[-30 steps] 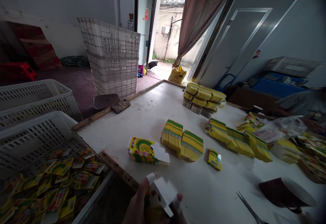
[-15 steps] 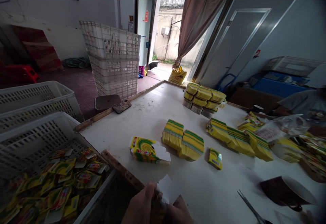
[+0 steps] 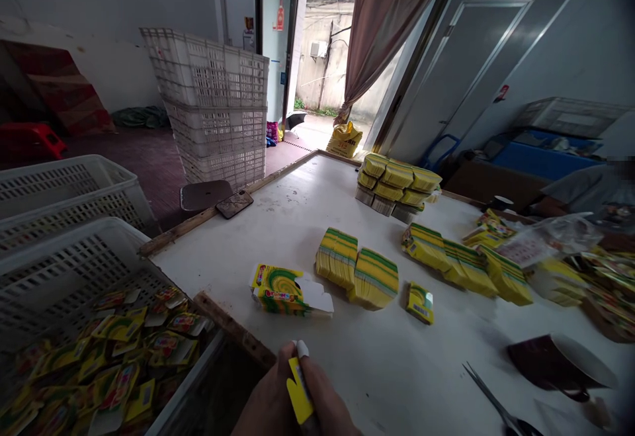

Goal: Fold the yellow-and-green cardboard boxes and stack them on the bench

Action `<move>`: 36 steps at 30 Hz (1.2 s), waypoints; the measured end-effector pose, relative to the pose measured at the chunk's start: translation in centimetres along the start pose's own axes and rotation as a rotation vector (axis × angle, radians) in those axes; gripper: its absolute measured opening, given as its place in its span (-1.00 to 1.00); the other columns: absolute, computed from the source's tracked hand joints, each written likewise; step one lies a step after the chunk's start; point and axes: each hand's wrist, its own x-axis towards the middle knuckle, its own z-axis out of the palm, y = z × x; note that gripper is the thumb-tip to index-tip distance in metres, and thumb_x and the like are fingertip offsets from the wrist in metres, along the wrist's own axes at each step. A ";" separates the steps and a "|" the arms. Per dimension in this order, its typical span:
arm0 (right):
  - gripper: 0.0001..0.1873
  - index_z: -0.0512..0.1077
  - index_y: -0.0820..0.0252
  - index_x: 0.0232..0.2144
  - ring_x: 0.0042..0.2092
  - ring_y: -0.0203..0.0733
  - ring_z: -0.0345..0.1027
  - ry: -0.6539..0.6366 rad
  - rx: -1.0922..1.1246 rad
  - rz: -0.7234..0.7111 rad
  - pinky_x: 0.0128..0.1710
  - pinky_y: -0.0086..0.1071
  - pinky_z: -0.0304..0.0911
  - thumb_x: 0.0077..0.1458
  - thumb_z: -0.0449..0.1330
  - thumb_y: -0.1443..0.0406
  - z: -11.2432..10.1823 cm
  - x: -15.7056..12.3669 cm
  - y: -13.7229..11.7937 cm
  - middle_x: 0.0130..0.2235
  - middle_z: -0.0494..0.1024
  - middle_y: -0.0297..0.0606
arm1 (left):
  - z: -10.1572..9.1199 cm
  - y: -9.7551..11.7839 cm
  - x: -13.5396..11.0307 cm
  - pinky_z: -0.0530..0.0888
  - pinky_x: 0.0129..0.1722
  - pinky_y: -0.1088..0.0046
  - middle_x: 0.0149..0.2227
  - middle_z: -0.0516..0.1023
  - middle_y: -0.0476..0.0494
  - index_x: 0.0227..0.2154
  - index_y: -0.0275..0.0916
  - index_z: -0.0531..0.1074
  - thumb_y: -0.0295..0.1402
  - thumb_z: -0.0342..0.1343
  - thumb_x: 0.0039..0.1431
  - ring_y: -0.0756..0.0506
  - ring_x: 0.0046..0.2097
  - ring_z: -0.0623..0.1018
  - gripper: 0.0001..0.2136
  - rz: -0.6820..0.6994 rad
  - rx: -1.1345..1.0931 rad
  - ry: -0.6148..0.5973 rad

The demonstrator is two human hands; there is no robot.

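At the table's near edge my left hand (image 3: 265, 396) and my right hand (image 3: 325, 393) are together, fingers closed around a small yellow carton (image 3: 299, 399). Its yellow flaps stick up between them, while the rest is hidden by the hands. A white covering (image 3: 302, 349) shows on one fingertip. Just beyond the hands lies a yellow-green box (image 3: 278, 285) with its white end flaps open. To its right stand two bundles of flat yellow-green cartons (image 3: 374, 277), and past them a single small yellow box (image 3: 420, 302) lies flat.
Scissors (image 3: 489, 393) and a dark mug (image 3: 546, 363) lie at the right. More carton bundles (image 3: 466, 267) and a stacked pile (image 3: 397, 181) stand farther back. A phone (image 3: 235, 204) rests at the left edge. A white crate (image 3: 99, 241) of cartons stands at lower left.
Between my hands, the carton has turned from its white face to its yellow flaps. My hands have drawn closer together. The view has shifted slightly.
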 end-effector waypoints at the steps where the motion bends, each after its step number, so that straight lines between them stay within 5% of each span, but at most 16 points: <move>1: -0.50 0.44 0.02 0.12 0.24 0.14 0.29 0.019 -0.002 -0.019 0.23 -0.04 0.20 0.14 0.19 0.07 0.0 0.3 0.0 0.20 0.45 -0.18 | -0.3 0.5 0.1 0.48 0.05 0.13 0.06 0.49 -0.56 0.13 -0.37 0.15 -0.31 0.00 0.12 -0.34 0.07 0.54 -0.49 -0.034 0.010 0.020; 7: -0.49 0.36 0.09 0.18 0.17 0.02 0.39 0.129 0.011 0.080 0.13 -0.19 0.34 0.23 0.10 0.09 -1.7 1.8 1.3 0.15 0.52 -0.15 | -4.1 3.4 1.1 0.47 0.04 0.15 0.00 0.53 -0.32 0.02 -0.21 0.26 -0.45 0.09 -0.10 -0.28 0.05 0.53 -0.48 -0.123 -0.007 0.023; 12: -0.38 0.21 0.16 0.28 0.34 0.07 0.09 0.031 -0.199 -0.186 0.24 -0.18 0.17 0.24 0.06 0.11 -1.7 1.3 2.1 0.36 0.17 -0.05 | -7.4 5.2 2.3 0.51 -0.10 0.37 -0.12 0.62 -0.14 -0.08 -0.18 0.37 -0.46 0.14 -0.14 -0.18 -0.10 0.61 -0.55 -0.142 -0.056 -0.099; 15: -0.53 0.38 0.08 0.16 0.12 -0.02 0.43 -0.109 -0.230 -0.214 0.01 -0.32 0.38 0.25 0.04 0.13 -2.4 1.8 1.2 0.29 0.29 0.02 | -8.5 6.1 2.6 0.51 -0.26 0.45 -0.27 0.64 -0.06 -0.17 -0.17 0.41 -0.39 0.19 -0.13 -0.13 -0.25 0.62 -0.64 -0.176 -0.041 -0.146; 19: -0.73 0.53 -0.06 -0.08 0.12 -0.03 0.44 -0.282 -0.204 -0.235 0.00 -0.31 0.39 0.15 0.22 0.16 -5.2 2.5 -0.2 0.21 0.43 -0.13 | -9.1 6.6 2.4 0.51 -0.27 0.48 -0.32 0.64 0.00 -0.25 -0.16 0.45 -0.35 0.29 -0.23 -0.13 -0.29 0.61 -0.63 -0.185 -0.058 -0.165; 22: -0.67 0.53 -0.07 -0.07 0.21 0.03 0.33 -0.266 -0.202 -0.188 0.10 -0.19 0.33 0.05 0.33 0.20 -6.1 2.3 0.2 0.22 0.43 -0.14 | -8.9 6.4 2.4 0.52 -0.23 0.47 -0.28 0.66 -0.01 -0.24 -0.14 0.45 -0.39 0.28 -0.27 -0.15 -0.24 0.62 -0.60 -0.172 -0.039 -0.148; 29: -0.55 0.39 0.03 0.08 0.32 0.04 0.15 -0.035 -0.144 -0.242 0.17 -0.21 0.26 0.11 0.19 0.32 -2.0 2.0 2.6 0.34 0.22 -0.03 | -8.1 5.3 3.0 0.50 -0.11 0.26 -0.15 0.63 -0.20 -0.07 -0.23 0.38 -0.39 0.18 -0.18 -0.24 -0.12 0.60 -0.51 -0.173 0.024 -0.091; 32: -0.66 0.47 0.04 -0.04 0.27 0.09 0.24 -0.160 -0.190 -0.223 0.11 -0.22 0.32 0.10 0.26 0.22 -2.7 2.9 0.5 0.29 0.30 0.00 | -8.6 5.2 3.1 0.49 -0.11 0.29 -0.15 0.64 -0.16 -0.10 -0.19 0.41 -0.35 0.25 -0.23 -0.24 -0.13 0.60 -0.50 -0.221 -0.074 -0.056; 36: -0.78 0.55 0.03 -0.21 0.17 0.05 0.37 -0.342 -0.238 -0.127 0.00 -0.29 0.37 0.07 0.30 0.14 -4.7 4.1 -2.4 0.18 0.44 -0.05 | -9.2 5.6 3.1 0.49 -0.21 0.40 -0.22 0.64 -0.06 -0.18 -0.16 0.43 -0.39 0.27 -0.27 -0.18 -0.20 0.60 -0.55 -0.218 -0.116 -0.157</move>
